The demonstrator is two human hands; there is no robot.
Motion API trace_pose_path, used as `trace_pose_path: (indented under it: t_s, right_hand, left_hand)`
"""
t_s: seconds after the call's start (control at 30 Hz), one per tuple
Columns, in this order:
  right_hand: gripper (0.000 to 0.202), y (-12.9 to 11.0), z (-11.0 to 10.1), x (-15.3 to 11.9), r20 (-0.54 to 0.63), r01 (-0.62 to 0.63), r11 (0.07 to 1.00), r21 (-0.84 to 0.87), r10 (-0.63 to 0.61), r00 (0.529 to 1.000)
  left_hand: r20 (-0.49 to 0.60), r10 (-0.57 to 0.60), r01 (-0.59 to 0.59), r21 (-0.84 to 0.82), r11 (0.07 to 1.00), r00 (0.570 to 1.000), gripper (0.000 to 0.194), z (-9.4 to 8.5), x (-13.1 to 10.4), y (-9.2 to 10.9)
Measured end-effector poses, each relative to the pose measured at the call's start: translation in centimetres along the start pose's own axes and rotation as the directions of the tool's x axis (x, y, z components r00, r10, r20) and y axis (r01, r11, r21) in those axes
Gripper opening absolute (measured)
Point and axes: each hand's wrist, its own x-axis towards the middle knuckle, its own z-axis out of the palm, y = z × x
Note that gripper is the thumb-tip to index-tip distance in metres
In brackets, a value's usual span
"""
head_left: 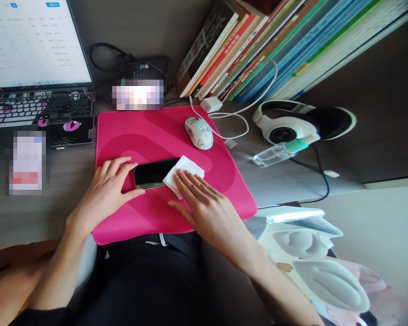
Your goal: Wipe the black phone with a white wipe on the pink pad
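Note:
A black smartphone (pixel 153 173) lies flat on a pink mouse pad (pixel 119 226), its screen dark. My left hand (pixel 107 188) steadies the phone's left end, fingertips at the upper corner and thumb at the lower edge. Over the phone's right end is a folded white tissue (pixel 177 179). My right hand (pixel 204 199) presses the tissue down with its fingers straight and close together, the thumb held out to the side above the pad. The phone's right end is hidden beneath the tissue and fingers.
A patterned mouse (pixel 199 132) sits on the pad's upper right. Behind it are a white charger (pixel 211 104) with its cable and a row of books (pixel 245 50). Headphones (pixel 292 122) and a clear spray bottle (pixel 275 154) lie to the right. A laptop (pixel 41 108) stands at left.

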Motion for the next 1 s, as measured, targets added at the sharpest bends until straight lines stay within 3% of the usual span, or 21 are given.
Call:
trace_pose_path:
  t_s: [0.13, 0.37, 0.6, 0.7, 0.83, 1.0]
  right_hand:
    - [0.058, -0.3, -0.1, -0.4, 0.002, 0.012, 1.0, -0.018, -0.012, 1.0]
    - [0.066, 2.8, 2.7, 3.3, 0.045, -0.045, 0.988, 0.147, 0.039, 0.998]
    - [0.076, 1.0, 0.4, -1.0, 0.091, 0.037, 0.993, 0.109, -0.047, 0.995]
    - [0.073, 0.7, -0.2, -1.6, 0.093, 0.035, 0.995, 0.099, -0.044, 0.995]
    - [0.064, 1.9, 1.1, 1.2, 0.096, 0.0, 0.991, 0.133, -0.013, 0.995]
    - [0.073, 2.9, 2.8, 3.8, 0.065, -0.018, 0.987, 0.158, 0.008, 0.998]
  left_hand:
    - [-0.002, 0.011, -0.011, 0.016, 1.0, 1.0, 0.064, 0.0, 0.1, 0.0]
    - [-0.01, 0.011, -0.01, 0.03, 1.0, 1.0, 0.065, -0.1, 0.0, 0.1]
    - [-0.008, 0.009, -0.009, 0.039, 0.999, 1.0, 0.063, 0.1, 0.0, 0.2]
    - [-0.006, 0.014, -0.014, 0.02, 1.0, 1.0, 0.062, 0.0, 0.0, 0.2]
    - [-0.003, 0.011, -0.011, 0.022, 1.0, 1.0, 0.063, 0.0, 0.0, 0.2]
    - [-0.011, -0.012, 0.012, 0.023, 1.0, 1.0, 0.062, 0.0, 0.0, 0.3]
